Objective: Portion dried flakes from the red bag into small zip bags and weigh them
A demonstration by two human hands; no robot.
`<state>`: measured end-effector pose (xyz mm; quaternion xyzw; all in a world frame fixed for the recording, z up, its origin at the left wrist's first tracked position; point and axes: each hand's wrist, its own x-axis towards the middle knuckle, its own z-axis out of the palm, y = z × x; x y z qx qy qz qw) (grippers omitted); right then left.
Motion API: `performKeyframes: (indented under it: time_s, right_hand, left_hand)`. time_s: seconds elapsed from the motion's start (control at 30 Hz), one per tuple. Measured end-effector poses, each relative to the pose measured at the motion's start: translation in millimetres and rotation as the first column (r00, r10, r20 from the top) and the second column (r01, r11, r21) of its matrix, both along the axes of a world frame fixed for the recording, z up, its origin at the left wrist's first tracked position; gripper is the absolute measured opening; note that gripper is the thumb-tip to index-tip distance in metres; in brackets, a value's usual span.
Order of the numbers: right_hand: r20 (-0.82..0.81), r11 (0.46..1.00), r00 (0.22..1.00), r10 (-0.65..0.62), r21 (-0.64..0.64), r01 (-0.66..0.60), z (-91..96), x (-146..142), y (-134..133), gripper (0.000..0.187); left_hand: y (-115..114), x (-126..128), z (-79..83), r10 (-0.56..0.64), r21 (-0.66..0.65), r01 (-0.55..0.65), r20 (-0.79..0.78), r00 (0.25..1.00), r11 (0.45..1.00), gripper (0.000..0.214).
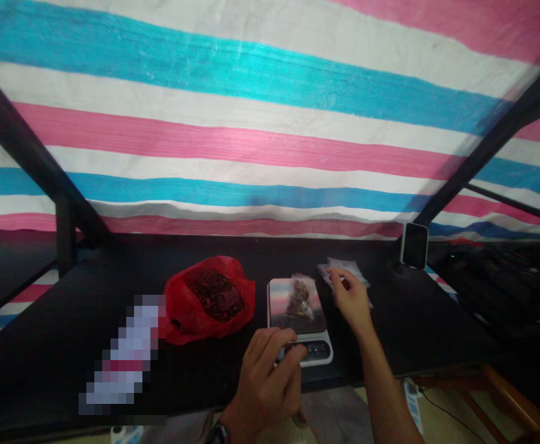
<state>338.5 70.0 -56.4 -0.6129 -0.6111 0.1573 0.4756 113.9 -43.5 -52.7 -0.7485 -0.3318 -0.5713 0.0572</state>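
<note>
Clock used: scale (278, 308) in the middle, 12 being the table's far edge.
Filled bag: clear little bag (301, 298) with brown bits in it, lying on the scale's plate, toward 12 from the display (317, 350).
Left hand (269, 375): at 7 o'clock, fingers curled over the scale's near edge and covering part of the display. Can't tell if it's gripping anything, the fingers hide it. Watch (217, 434) on that wrist.
Right hand (351, 298): at 2 o'clock, thumb and fingers bent, tips on the spare bags. Looks like a pinch, but I honestly can't tell if one is caught.
Spare bags (357, 270): flat, clear, loosely overlapping, between 1 and 2 o'clock, just beside the scale.
Red bag (177, 290): at 9 o'clock, mouth wide open, loaded with dark brown bits, plus some purplish thing (228, 300) toward its 3 o'clock side.
Blurry thing: pixelated whitish patch (131, 345) out past the red bag, between 8 and 9.
Gadget: white-framed device (415, 245) standing up at 2 o'clock, well past the right hand.
Backdrop: striped sheet (261, 142) at 12, behind the black table (126, 265).
</note>
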Motion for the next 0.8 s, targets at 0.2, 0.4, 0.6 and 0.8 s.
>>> performKeyframes:
  time_s: [0.2,0.4,0.6,0.8]
  right_hand:
    - [0.142,0.945,0.938,0.315,-0.138,-0.297,13.7,-6.4,57.1,0.032]
    - [0.208,0.732,0.723,0.659,-0.399,-0.552,23.7,-16.0,105.1,0.019]
    - [0.237,0.618,0.579,0.78,-0.44,-0.652,26.1,-20.0,106.3,0.024]
    - [0.273,0.589,0.525,0.806,-0.455,-0.668,26.7,-19.0,107.6,0.024]
  left_hand:
    - [14.3,-14.6,-8.1,0.085,-0.028,-0.083,0.067,0.994,0.996,0.03]
    - [22.1,-36.3,2.5,0.211,0.014,-0.214,0.114,0.971,0.977,0.031]
    - [24.0,-42.1,5.8,0.233,-0.023,-0.232,0.15,0.961,0.972,0.033]
    - [21.6,-40.5,0.7,0.197,-0.023,-0.196,0.164,0.967,0.98,0.033]
